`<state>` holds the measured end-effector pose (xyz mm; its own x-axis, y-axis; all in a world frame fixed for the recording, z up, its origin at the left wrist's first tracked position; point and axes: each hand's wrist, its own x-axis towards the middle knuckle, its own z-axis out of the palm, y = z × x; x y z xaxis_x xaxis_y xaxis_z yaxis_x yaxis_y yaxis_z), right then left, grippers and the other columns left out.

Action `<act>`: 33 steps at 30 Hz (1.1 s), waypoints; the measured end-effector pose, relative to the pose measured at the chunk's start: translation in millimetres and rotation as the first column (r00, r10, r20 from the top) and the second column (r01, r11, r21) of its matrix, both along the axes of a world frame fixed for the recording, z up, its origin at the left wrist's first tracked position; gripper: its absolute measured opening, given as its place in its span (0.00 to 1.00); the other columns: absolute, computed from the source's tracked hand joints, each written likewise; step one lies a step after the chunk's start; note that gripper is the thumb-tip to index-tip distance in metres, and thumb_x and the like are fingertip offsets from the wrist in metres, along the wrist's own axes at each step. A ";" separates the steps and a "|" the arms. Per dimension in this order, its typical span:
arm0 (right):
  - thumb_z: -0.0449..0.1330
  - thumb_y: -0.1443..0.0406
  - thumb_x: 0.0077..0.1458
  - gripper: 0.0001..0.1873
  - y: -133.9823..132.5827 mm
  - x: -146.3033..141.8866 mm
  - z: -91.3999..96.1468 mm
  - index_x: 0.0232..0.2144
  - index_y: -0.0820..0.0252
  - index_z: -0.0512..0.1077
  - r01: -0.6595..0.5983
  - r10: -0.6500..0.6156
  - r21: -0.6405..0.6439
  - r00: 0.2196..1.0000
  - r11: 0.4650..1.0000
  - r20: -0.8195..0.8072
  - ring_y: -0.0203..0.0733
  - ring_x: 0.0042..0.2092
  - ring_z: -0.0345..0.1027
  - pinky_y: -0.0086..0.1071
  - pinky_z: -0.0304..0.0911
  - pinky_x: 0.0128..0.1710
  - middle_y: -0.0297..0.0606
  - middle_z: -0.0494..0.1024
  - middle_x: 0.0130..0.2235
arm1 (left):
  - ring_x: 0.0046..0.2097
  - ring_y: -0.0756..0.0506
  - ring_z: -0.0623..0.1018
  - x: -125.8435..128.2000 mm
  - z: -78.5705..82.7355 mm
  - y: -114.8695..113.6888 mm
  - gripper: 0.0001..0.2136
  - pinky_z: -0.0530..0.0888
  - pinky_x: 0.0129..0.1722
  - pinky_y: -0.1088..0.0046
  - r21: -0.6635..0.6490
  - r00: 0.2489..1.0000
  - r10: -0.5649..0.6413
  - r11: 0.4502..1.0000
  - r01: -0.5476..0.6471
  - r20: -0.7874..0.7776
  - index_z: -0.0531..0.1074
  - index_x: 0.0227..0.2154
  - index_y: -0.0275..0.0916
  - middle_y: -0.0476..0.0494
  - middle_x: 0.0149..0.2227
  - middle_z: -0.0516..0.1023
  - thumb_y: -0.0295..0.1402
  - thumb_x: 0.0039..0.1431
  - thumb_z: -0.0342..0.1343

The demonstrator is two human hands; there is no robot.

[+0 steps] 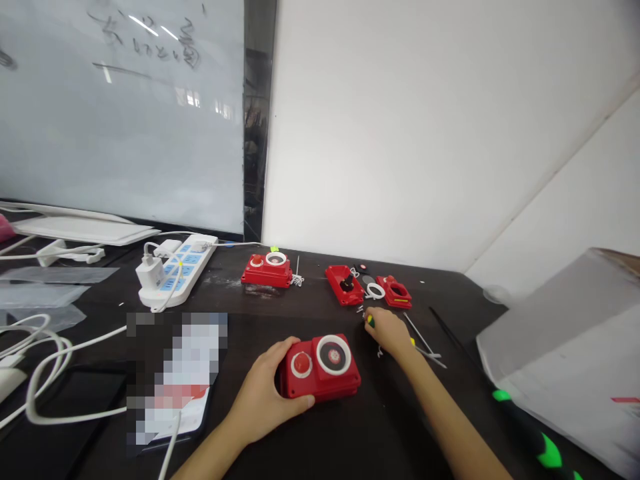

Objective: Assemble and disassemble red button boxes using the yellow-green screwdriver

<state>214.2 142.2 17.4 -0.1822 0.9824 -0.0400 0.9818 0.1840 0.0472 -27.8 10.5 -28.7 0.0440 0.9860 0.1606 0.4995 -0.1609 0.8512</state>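
Observation:
My left hand point(267, 397) is wrapped round the left end of a red switch box point(323, 367) with a red button and a white-ringed round dial, lying on the dark table. My right hand point(390, 331) is closed over a screwdriver point(371, 321) with a green and yellow handle, to the right of the box. Just beyond that hand lie small screws, a white ring point(375, 291) and two opened red housing parts point(345, 285) point(395, 291).
A second assembled red switch box point(267, 269) sits farther back. A white power strip point(177, 270) with a plugged charger and white cables point(45, 360) lie at the left. Thin metal tools point(425, 347) lie right of my hand. A grey box point(565, 347) stands at the right.

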 end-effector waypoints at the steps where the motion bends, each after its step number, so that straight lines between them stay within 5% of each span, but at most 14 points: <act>1: 0.54 0.61 0.57 0.14 2.8 -0.6 -1.0 0.45 0.62 0.66 -0.015 0.015 -0.002 1.000 1.000 -0.007 0.40 0.43 0.67 0.40 0.65 0.41 0.40 0.70 0.45 | 0.55 0.37 0.66 0.0 -0.2 0.1 0.33 0.60 0.56 0.57 -0.008 1.000 -0.001 1.000 0.001 0.002 0.61 0.52 0.37 0.37 0.55 0.66 0.32 0.39 0.62; 6: 0.52 0.62 0.57 0.14 -0.9 4.2 9.3 0.44 0.62 0.66 -0.063 0.067 0.069 0.996 0.996 -0.055 0.41 0.42 0.67 0.37 0.62 0.41 0.41 0.72 0.43 | 0.55 0.38 0.65 -0.1 -1.7 0.5 0.34 0.60 0.56 0.57 -0.016 1.000 0.003 1.000 -0.003 0.015 0.60 0.53 0.36 0.36 0.55 0.65 0.33 0.38 0.62; 11: 0.49 0.66 0.51 0.08 -38.7 15.3 23.9 0.36 0.58 0.64 -0.107 0.115 0.128 0.992 0.986 -0.057 0.43 0.34 0.68 0.32 0.55 0.32 0.36 0.74 0.31 | 0.55 0.38 0.66 -0.1 -3.9 1.0 0.34 0.60 0.56 0.57 0.006 1.000 0.006 1.000 -0.006 0.026 0.61 0.52 0.38 0.38 0.55 0.66 0.32 0.38 0.62; 17: 0.47 0.67 0.50 0.06 -72.5 20.5 -1.3 0.32 0.58 0.62 -0.150 0.158 0.098 0.984 0.984 -0.086 0.44 0.31 0.70 0.31 0.53 0.29 0.38 0.74 0.32 | 0.55 0.37 0.66 -0.2 -2.9 -0.4 0.35 0.61 0.56 0.56 0.009 0.999 0.031 0.999 -0.032 0.022 0.62 0.52 0.40 0.39 0.54 0.67 0.33 0.36 0.64; 22: 0.44 0.66 0.53 0.08 -67.1 26.5 -18.9 0.32 0.58 0.62 -0.150 0.167 0.144 0.979 0.978 -0.114 0.43 0.30 0.70 0.32 0.55 0.27 0.39 0.73 0.34 | 0.55 0.37 0.66 -0.7 -1.5 -2.0 0.36 0.61 0.56 0.57 -0.006 0.999 0.024 1.000 -0.024 0.021 0.61 0.52 0.36 0.36 0.55 0.66 0.33 0.36 0.64; 33: 0.46 0.68 0.52 0.07 -62.8 28.6 -25.1 0.32 0.58 0.63 -0.206 0.253 0.291 0.958 0.934 -0.133 0.44 0.37 0.67 0.34 0.61 0.34 0.40 0.71 0.34 | 0.56 0.37 0.65 -1.9 2.1 -1.0 0.36 0.60 0.56 0.57 0.031 0.998 -0.019 0.999 0.017 0.067 0.60 0.53 0.38 0.37 0.56 0.65 0.36 0.38 0.65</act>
